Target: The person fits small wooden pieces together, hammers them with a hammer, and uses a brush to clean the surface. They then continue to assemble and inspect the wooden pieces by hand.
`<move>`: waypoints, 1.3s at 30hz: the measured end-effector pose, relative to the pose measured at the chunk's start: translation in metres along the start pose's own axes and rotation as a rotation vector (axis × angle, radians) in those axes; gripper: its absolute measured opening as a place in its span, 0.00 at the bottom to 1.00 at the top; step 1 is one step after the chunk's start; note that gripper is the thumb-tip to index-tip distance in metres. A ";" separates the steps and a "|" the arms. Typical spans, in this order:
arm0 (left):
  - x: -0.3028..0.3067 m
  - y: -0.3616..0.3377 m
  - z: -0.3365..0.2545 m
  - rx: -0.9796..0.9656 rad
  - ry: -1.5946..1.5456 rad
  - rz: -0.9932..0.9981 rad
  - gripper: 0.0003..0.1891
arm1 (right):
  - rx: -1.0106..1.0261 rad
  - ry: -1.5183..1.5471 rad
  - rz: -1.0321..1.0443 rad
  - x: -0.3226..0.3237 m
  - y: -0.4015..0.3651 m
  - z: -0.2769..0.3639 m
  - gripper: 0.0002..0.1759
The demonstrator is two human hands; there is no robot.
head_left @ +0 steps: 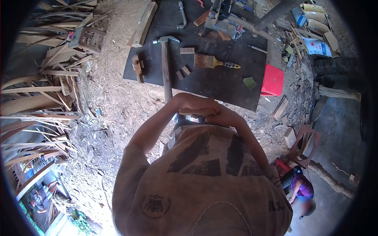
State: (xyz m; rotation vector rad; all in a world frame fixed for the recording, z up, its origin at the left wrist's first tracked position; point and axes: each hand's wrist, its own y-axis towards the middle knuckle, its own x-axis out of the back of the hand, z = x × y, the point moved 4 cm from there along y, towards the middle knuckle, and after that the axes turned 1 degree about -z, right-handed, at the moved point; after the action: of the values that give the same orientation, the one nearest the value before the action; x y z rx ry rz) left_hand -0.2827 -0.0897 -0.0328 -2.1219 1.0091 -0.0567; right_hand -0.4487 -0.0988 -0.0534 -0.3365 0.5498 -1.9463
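Both hands meet in front of my chest, close to the near edge of the dark work table [189,84]. A short, light-coloured wooden piece [197,111] lies between them. My left hand [191,101] is closed over its upper side, and my right hand [222,117] grips its right end. Some fingers are hidden behind the wood and the hands. Beside my left wrist, the wooden handle of a hammer [166,67] reaches past the table edge. Farther in on the table lie a paintbrush [216,62], a small wooden block [187,50] and two smaller blocks [183,72].
A wooden hand tool [138,67] sits at the table's left, below a long beam [145,25]. An L-shaped wrench [182,15] lies at the back. A red stool [272,80] stands right. Wood strips [43,90] are piled left. Another person [301,188] is low at right.
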 end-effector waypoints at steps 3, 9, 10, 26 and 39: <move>-0.001 -0.001 -0.002 -0.036 -0.040 0.027 0.30 | -0.045 -0.062 0.006 0.002 -0.006 0.019 0.31; -0.006 -0.003 0.001 -0.001 -0.053 0.004 0.34 | -0.118 -0.245 0.088 0.006 -0.005 0.027 0.30; -0.006 -0.005 -0.001 0.000 -0.036 0.022 0.36 | -0.135 -0.265 0.104 0.006 -0.006 0.027 0.30; -0.009 0.008 0.020 -0.146 -0.056 0.096 0.27 | 0.051 -0.281 0.060 0.004 -0.004 0.016 0.29; -0.011 -0.031 0.041 -0.478 -0.275 -0.067 0.35 | 0.028 -0.309 0.074 -0.015 0.010 0.090 0.33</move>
State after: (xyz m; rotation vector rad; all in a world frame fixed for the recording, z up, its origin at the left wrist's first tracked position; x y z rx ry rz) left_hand -0.2565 -0.0446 -0.0385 -2.5027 0.8440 0.4751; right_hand -0.3925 -0.1090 0.0181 -0.5787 0.3277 -1.7855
